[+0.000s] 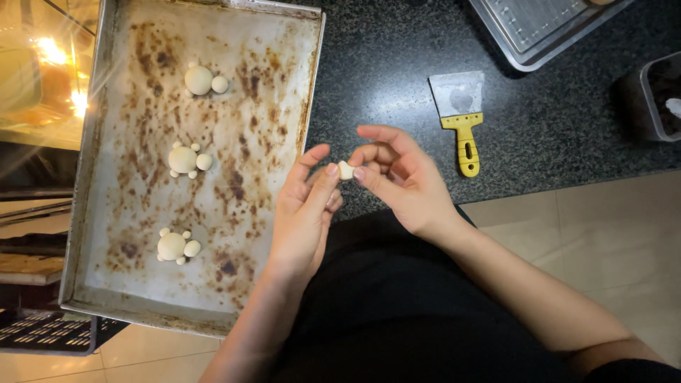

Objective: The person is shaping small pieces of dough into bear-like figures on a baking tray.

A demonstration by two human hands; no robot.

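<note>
Pinching a small lump of pale dough (345, 170) between fingertips of both hands, just right of the baking tray (308, 106) and above its right rim's lower half. Left hand (306, 213) closed on the lump with thumb and forefinger; right hand (397, 177) curled, fingertips pressed to the same lump from the other side. Best kept light: soft dough of this kind probably dents and smears under hard pressure, so gentle rolling and even, small squeezes look wiser than a firm grip. On the tray, three shaped dough pieces (183, 160) in a column near its left side, each a smooth round ball with smaller balls stuck around it. Tray metal dull grey, blotched with brown baked-on stains. Right of the tray, on the dark speckled tabletop (383, 78), a flat metal scraper with yellow handle (461, 120).
</note>
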